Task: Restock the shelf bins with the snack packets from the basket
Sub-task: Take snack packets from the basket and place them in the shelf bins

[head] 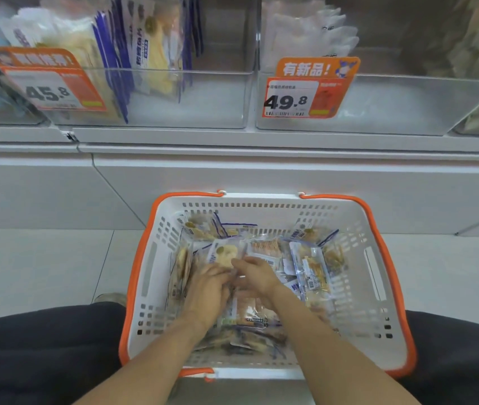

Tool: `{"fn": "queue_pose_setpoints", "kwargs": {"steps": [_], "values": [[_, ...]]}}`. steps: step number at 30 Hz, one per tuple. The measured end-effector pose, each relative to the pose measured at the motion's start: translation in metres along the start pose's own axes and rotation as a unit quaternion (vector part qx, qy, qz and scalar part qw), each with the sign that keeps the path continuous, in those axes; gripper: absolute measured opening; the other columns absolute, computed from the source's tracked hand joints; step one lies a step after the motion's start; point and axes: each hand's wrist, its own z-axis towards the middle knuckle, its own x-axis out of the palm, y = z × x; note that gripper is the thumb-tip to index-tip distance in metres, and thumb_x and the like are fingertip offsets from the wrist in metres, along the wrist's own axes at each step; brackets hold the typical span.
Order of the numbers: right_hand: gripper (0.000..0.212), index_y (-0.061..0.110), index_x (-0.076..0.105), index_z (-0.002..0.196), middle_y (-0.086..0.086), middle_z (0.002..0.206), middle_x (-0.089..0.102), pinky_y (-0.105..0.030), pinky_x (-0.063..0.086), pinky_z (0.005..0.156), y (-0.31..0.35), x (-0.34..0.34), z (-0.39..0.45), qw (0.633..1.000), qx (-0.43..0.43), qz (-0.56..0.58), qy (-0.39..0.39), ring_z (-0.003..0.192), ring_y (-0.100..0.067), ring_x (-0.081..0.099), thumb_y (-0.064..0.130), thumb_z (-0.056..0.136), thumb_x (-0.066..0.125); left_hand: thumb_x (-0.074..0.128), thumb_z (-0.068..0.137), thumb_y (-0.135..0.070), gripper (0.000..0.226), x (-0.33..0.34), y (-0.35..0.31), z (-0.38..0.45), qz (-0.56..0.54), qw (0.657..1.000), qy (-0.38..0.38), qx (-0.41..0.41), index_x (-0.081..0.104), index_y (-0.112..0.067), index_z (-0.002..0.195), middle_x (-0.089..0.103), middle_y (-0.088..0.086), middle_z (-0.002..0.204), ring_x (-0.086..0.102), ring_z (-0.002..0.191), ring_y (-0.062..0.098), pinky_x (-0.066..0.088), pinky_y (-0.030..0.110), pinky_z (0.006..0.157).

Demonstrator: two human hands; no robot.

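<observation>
A snack packet (224, 254) with pale round pieces showing through its clear front lies on top of the heap of packets (305, 264) inside the white basket (358, 290), toward the basket's far left. Your two hands meet just at its near edge. Your left hand (207, 290) lies palm down over the heap, fingers curled toward the packet's near corner; your right hand (254, 276) comes in beside it, fingertips touching the same edge. Whether either hand actually has hold of the packet cannot be told, since the fingers overlap and blur. The basket, rimmed in orange, sits on the floor between your knees. Beyond the basket, on the shelf, stands a clear bin (174, 95) with upright packets behind a 45.8 price tag (54, 87); right of it, another bin (393, 106) carries a 49.8 tag (299, 97).
</observation>
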Motion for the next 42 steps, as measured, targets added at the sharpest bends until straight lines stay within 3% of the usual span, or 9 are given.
{"fn": "queue_pose_setpoints", "kwargs": {"steps": [7, 11, 17, 22, 26, 31, 36, 39, 42], "values": [[0.021, 0.002, 0.057, 0.100, -0.017, 0.080, 0.064, -0.054, 0.061, 0.073, -0.003, -0.030, 0.001, 0.996, 0.013, -0.005, -0.094, 0.068, -0.029, 0.063, 0.001, 0.084, 0.070, 0.060, 0.094, -0.021, 0.015, -0.009, -0.040, 0.007, -0.144, 0.987, 0.051, -0.043, 0.071, -0.022, 0.104, 0.061, -0.015, 0.111, 0.054, 0.106, 0.003, 0.044, 0.026, 0.100], [0.009, 0.000, 0.060, 0.095, -0.011, 0.070, 0.061, -0.038, 0.058, 0.061, -0.001, -0.046, -0.012, 0.997, 0.018, 0.076, -0.003, 0.061, -0.024, 0.060, -0.001, 0.090, 0.066, 0.063, 0.096, -0.029, 0.037, -0.030, -0.035, 0.016, -0.177, 0.973, 0.024, -0.145, 0.054, -0.020, 0.131, 0.054, -0.011, 0.123, 0.050, 0.114, 0.007, 0.042, 0.029, 0.101], [0.010, 0.004, 0.056, 0.102, -0.008, 0.072, 0.056, -0.049, 0.056, 0.082, 0.005, -0.055, -0.032, 0.985, 0.002, 0.148, 0.093, 0.067, -0.029, 0.060, 0.006, 0.092, 0.059, 0.065, 0.096, -0.015, 0.013, -0.066, -0.016, 0.029, -0.326, 0.908, 0.066, -0.255, 0.070, -0.018, 0.108, 0.070, 0.006, 0.117, 0.071, 0.088, 0.028, 0.058, 0.049, 0.086], [0.021, 0.006, 0.062, 0.109, -0.009, 0.075, 0.061, -0.053, 0.056, 0.090, 0.039, -0.059, -0.050, 0.984, -0.052, 0.125, 0.119, 0.078, -0.029, 0.070, 0.018, 0.093, 0.067, 0.064, 0.096, -0.016, 0.015, -0.107, -0.025, 0.042, -0.368, 0.890, 0.146, -0.226, 0.070, -0.013, 0.109, 0.073, 0.006, 0.111, 0.070, 0.096, 0.023, 0.058, 0.037, 0.075], [0.030, -0.002, 0.069, 0.114, -0.015, 0.092, 0.071, -0.039, 0.059, 0.072, 0.076, -0.043, -0.069, 0.979, -0.112, 0.091, 0.141, 0.081, -0.026, 0.072, 0.014, 0.089, 0.070, 0.069, 0.091, -0.033, 0.026, -0.170, -0.034, 0.055, -0.256, 0.936, 0.188, -0.153, 0.072, -0.008, 0.097, 0.075, 0.006, 0.094, 0.065, 0.082, 0.013, 0.047, 0.029, 0.072], [0.036, -0.001, 0.068, 0.112, -0.013, 0.099, 0.075, -0.047, 0.058, 0.086, 0.111, -0.011, -0.090, 0.964, -0.191, 0.104, 0.154, 0.091, -0.029, 0.072, 0.015, 0.081, 0.076, 0.062, 0.098, -0.022, 0.014, -0.245, -0.060, 0.071, -0.111, 0.978, 0.164, -0.060, 0.067, -0.015, 0.087, 0.067, -0.006, 0.078, 0.057, 0.065, 0.005, 0.045, 0.021, 0.066], [0.033, 0.001, 0.069, 0.112, -0.018, 0.101, 0.075, -0.052, 0.059, 0.084, 0.159, 0.020, -0.130, 0.918, -0.380, 0.064, 0.092, 0.097, -0.038, 0.072, 0.014, 0.083, 0.078, 0.059, 0.098, -0.022, 0.011, -0.298, -0.077, 0.075, -0.023, 0.998, -0.013, 0.053, 0.063, -0.017, 0.089, 0.067, -0.003, 0.083, 0.063, 0.078, 0.015, 0.051, 0.034, 0.074], [0.010, 0.014, 0.071, 0.094, -0.002, 0.082, 0.073, -0.030, 0.057, 0.068, 0.201, 0.039, -0.163, 0.824, -0.562, -0.033, -0.061, 0.074, -0.019, 0.071, 0.013, 0.087, 0.078, 0.062, 0.095, -0.020, 0.015, -0.320, -0.074, 0.076, -0.054, 0.970, -0.210, 0.114, 0.064, -0.018, 0.110, 0.064, -0.007, 0.106, 0.059, 0.100, 0.008, 0.046, 0.024, 0.089], [0.024, 0.032, 0.060, 0.087, 0.015, 0.076, 0.064, -0.010, 0.043, 0.062, 0.250, 0.057, -0.193, 0.697, -0.683, -0.098, -0.195, 0.069, -0.005, 0.062, 0.014, 0.089, 0.074, 0.066, 0.088, -0.015, 0.046, -0.341, -0.063, 0.088, 0.076, 0.921, -0.360, 0.126, 0.054, -0.010, 0.131, 0.052, 0.006, 0.130, 0.047, 0.123, 0.022, 0.038, 0.035, 0.105]]}}
